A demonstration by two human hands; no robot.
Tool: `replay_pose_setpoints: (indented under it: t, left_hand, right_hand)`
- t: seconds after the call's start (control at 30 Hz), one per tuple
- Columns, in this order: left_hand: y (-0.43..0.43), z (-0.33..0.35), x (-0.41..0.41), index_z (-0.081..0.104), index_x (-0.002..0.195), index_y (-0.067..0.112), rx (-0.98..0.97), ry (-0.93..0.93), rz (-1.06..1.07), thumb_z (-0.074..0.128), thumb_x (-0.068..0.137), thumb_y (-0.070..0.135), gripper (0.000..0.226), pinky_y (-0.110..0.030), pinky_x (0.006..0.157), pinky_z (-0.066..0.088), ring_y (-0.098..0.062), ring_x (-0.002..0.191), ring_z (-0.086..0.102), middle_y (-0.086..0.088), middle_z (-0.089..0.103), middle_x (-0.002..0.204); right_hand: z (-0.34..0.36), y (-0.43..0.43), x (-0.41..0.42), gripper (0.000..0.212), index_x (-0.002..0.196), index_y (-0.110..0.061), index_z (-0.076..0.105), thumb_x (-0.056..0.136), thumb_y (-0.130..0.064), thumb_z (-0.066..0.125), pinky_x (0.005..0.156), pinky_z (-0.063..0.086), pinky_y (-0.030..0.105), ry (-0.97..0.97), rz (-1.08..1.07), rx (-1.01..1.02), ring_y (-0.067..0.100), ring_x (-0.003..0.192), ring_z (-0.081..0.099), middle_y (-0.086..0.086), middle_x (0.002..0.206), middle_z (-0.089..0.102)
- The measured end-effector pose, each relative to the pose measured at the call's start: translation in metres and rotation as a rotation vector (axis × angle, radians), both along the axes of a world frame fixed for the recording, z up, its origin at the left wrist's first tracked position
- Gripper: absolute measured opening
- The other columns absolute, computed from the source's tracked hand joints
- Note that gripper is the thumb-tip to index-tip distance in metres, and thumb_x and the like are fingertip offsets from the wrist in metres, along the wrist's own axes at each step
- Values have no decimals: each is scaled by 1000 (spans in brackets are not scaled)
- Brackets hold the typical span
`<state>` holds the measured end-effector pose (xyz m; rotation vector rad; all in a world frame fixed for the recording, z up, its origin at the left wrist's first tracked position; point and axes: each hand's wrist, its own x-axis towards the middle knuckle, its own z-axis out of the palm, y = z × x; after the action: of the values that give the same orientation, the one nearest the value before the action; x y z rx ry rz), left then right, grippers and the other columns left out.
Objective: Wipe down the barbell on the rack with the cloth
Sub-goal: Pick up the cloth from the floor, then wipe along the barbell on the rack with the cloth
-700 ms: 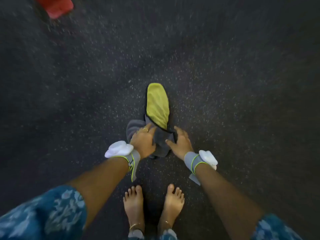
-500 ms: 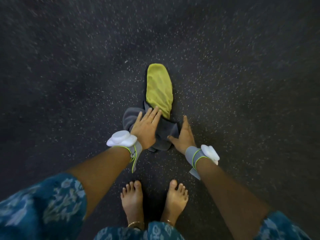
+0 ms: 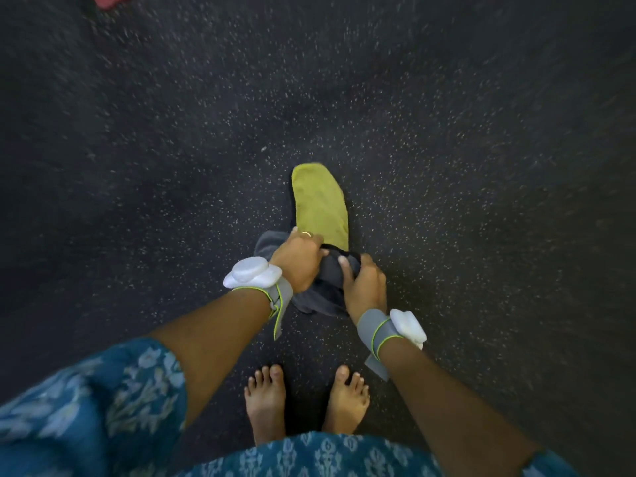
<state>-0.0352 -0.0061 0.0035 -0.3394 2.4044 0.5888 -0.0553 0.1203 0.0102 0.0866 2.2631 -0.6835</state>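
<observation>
From the head view, you are looking straight down at a dark rubber floor (image 3: 447, 160) flecked with pale specks. Your left hand (image 3: 298, 262) is curled into the dark grey cloth (image 3: 327, 282), its grip closed around a bunched fold, and a ring (image 3: 306, 234) shows on one finger. Your right hand (image 3: 366, 287) meets it from the other side, with thumb and fingers pinching the same bunch of grey fabric, so both grips are closed on that one cloth. The grey cloth is crumpled between your two hands, just in front of your feet; whether its lower folds touch the floor cannot be told. A yellow-green cloth (image 3: 320, 204) lies flat on the floor just beyond, stretching away from you, with its near end tucked against the grey cloth at your left knuckles. Each wrist carries a grey strap with a white sensor, the left band (image 3: 253, 274) and the right band (image 3: 406, 324). Your bare left foot (image 3: 265, 404) and right foot (image 3: 346, 401) stand side by side below the hands. Blue floral-print clothing (image 3: 103, 407) fills the bottom edge. A red object (image 3: 110, 0) is cut off at the top left, too blurred to identify.
</observation>
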Motion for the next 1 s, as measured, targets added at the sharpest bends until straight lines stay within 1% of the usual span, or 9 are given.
replay_pose_setpoints:
  t: [0.03, 0.1, 0.23, 0.4, 0.6, 0.7, 0.73, 0.83, 1.0]
  left_hand:
    - [2, 9, -3, 50, 112, 2, 31, 29, 55, 33, 102, 25, 30, -35, 95, 30, -35, 112, 47, -18, 56, 112]
    - [-3, 58, -17, 46, 113, 3, 12, 148, 105, 29, 103, 30, 33, -38, 80, 35, -36, 102, 52, -19, 57, 107]
    - [-15, 111, -38, 43, 113, 6, -56, 286, 183, 24, 103, 34, 36, -41, 70, 39, -40, 92, 57, -20, 60, 101]
    - [-33, 235, -58, 42, 112, 7, -120, 386, 230, 22, 102, 36, 36, -42, 73, 42, -40, 91, 58, -20, 61, 100]
    - [-46, 387, -53, 40, 116, 9, -230, 446, 109, 22, 102, 38, 37, -41, 75, 43, -39, 96, 59, -17, 60, 105]
    - [-58, 507, -54, 40, 117, 10, -329, 522, -34, 22, 101, 43, 40, -41, 73, 43, -38, 99, 58, -14, 60, 108]
    - [-61, 524, -55, 39, 118, 10, -351, 535, -66, 23, 100, 45, 42, -41, 73, 43, -38, 99, 58, -14, 60, 108]
    - [-75, 645, -50, 39, 119, 9, -441, 670, -29, 24, 100, 47, 45, -42, 74, 43, -38, 99, 57, -15, 59, 108]
    - [-87, 775, -40, 41, 116, 9, -551, 848, -4, 30, 95, 55, 52, -38, 70, 41, -36, 95, 59, -13, 60, 104]
  right_hand:
    - [7, -3, -2, 41, 123, -1, 49, 100, -35, 42, 83, 39, 39, 12, 17, 28, 39, 112, 50, 22, 121, 57]
    - [51, -15, -18, 42, 124, -2, 45, 102, -36, 36, 78, 41, 42, 59, 19, 18, 42, 107, 53, 24, 115, 59]
    - [107, -37, -43, 44, 128, -4, 39, 102, -37, 29, 76, 42, 44, 126, 53, 25, 43, 103, 55, 25, 113, 59]
    - [239, -51, -77, 36, 120, -5, 40, 103, -35, 29, 76, 42, 44, 254, 120, -39, 43, 101, 55, 23, 111, 60]
    - [403, -52, -89, 39, 126, -8, 40, 103, -36, 28, 77, 41, 42, 408, 205, -35, 43, 105, 54, 23, 115, 59]
    - [522, -56, -101, 37, 123, -8, 42, 103, -36, 29, 79, 41, 42, 536, 218, -134, 43, 105, 54, 23, 114, 59]
    - [539, -59, -103, 36, 123, -8, 42, 103, -36, 29, 80, 41, 42, 560, 244, -148, 43, 106, 54, 24, 115, 59]
    - [655, -70, -104, 37, 126, -8, 43, 103, -34, 31, 82, 40, 41, 683, 240, -256, 43, 108, 52, 25, 117, 57]
    - [775, -86, -98, 38, 128, -7, 43, 103, -34, 33, 82, 39, 42, 865, 211, -417, 43, 110, 52, 26, 117, 58]
